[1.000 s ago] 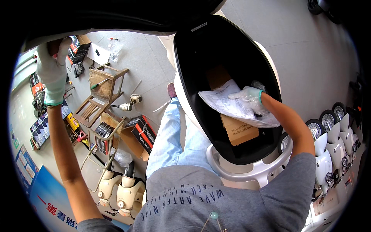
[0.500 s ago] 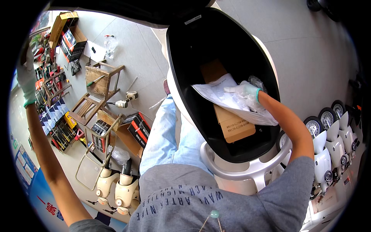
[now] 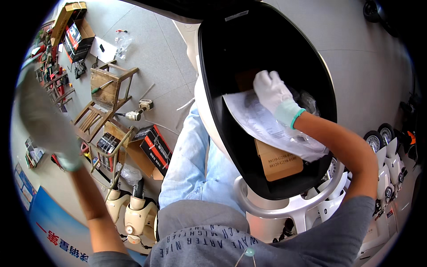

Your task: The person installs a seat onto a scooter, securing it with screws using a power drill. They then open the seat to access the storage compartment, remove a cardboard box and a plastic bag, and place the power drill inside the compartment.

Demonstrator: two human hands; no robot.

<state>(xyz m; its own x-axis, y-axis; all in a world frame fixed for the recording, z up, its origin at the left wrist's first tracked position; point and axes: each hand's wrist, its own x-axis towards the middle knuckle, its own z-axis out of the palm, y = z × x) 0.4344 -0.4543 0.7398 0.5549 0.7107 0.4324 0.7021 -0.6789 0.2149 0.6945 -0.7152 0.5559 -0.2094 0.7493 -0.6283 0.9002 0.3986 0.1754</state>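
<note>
White-gloved right hand (image 3: 272, 90) has slid up toward 12 o'clock, fingers curled onto the paper sheet (image 3: 267, 127) in the black scooter box (image 3: 222, 71), while the blurry left hand (image 3: 42, 118) swung down at 9 o'clock, grip unclear.

Grey tiled floor (image 3: 147, 53) lying in daylight, wooden chairs (image 3: 104, 95) standing at left, open cardboard boxes (image 3: 147, 149) sitting nearby, cream scooter bodies (image 3: 133, 213) parking below.

White glove with green cuff on right hand (image 3: 272, 91), grey T-shirt.
</note>
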